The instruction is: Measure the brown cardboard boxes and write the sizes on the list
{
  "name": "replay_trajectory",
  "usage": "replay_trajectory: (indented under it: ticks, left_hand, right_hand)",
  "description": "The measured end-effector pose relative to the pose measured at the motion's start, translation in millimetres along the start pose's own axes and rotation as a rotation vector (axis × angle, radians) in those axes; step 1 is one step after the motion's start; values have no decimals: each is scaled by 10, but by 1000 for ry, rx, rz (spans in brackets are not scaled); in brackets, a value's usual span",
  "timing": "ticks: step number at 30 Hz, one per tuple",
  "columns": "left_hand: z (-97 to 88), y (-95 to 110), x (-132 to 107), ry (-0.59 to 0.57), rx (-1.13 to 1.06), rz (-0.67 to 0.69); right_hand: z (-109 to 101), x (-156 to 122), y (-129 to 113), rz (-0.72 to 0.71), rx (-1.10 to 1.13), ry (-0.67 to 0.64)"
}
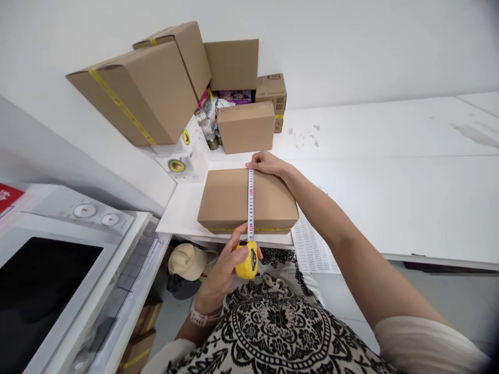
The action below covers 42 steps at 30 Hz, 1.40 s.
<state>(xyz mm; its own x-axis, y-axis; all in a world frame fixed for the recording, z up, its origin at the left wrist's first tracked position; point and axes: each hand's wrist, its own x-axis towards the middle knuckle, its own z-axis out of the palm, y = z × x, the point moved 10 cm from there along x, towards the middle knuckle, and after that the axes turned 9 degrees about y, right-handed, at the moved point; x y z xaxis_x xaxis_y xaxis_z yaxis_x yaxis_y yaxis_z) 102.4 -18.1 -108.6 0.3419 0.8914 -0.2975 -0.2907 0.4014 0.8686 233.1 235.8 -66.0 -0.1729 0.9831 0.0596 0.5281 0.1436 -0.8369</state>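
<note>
A box (226, 195) sits on the table (390, 192), a tape measure (251, 208) across its top. More boxes (246, 130) stand behind it. Paper (315, 246) lies right, the microwave (47, 291) left.

Place: we take it for a small packing or storage room.
Cartons (159, 93): yellow-taped, stacked far left.
White worktop (382, 202): we see a printed sheet (316, 246) on it, right of the tape measure (245, 264).
Microwave (54, 270): near left.

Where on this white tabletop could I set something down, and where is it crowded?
Free: the right stretch of white tabletop, between the right forearm and the white wall. Crowded: the left end, where the rectangular brown cardboard box under the white tape-measure blade neighbours white avocado-printed cartons and larger brown cardboard boxes.
</note>
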Motion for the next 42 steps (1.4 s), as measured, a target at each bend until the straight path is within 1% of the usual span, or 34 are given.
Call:
replay_trajectory:
  ticks: [10,16,20,22,23,25,27,29,31,32,33,34,35,37,38,39,40,41,42]
  left_hand:
    - [-27,-24,46,34,-30,0]
    - [-19,-19,60,29,-35,-8]
    - [-32,6,72,47,-24,-12]
    - [-53,15,62,57,8,-7]
    - [-63,19,51,59,31,2]
    - [-70,26,17,50,84,32]
    - [-44,32,-35,14,127,73]
    - [-15,49,-99,-26,141,116]
    - [-60,128,-168,-21,113,190]
    - [-142,205,-204,16,89,252]
    - [-269,306,-246,77,66,334]
    - [-443,421,-298,164,47,430]
    - [-655,534,-362,272,33,530]
    - [-1121,698,-504,508,18,703]
    - [-1334,725,-546,606,10,747]
    - [-1509,720,-549,669,-4,763]
    - [-1643,680,-500,698,-17,738]
    - [-1724,621,-411,688,-29,691]
    - [-1766,556,-307,662,-43,641]
  right_hand:
    - [25,82,107,-3,6,-5]
    - [20,65,85,-46,-23,-5]
    - [-39,22,-2,-95,39,7]
    - [-121,-26,-144,-147,101,21]
    - [-179,-67,-257,-189,132,33]
    - [-333,-204,-561,-303,193,72]
    - [-508,-412,-901,-414,244,118]
    - [-685,-665,-1185,-490,274,173]
    - [-866,-943,-1335,-534,284,253]
    - [-950,-1081,-1330,-538,284,301]
    - [-1024,-1215,-1260,-525,279,351]
    - [-1085,-1340,-1120,-491,270,406]
    - [-1120,-1455,-912,-435,255,454]
    - [-1099,-1655,-349,-273,207,518]
    - [-1023,-1740,-40,-185,185,512]
    - [-898,-1814,254,-105,162,471]
    - [-754,-1886,512,-41,143,425]
    - [-598,-1955,724,15,131,373]
    - [-432,-2017,864,44,140,310]
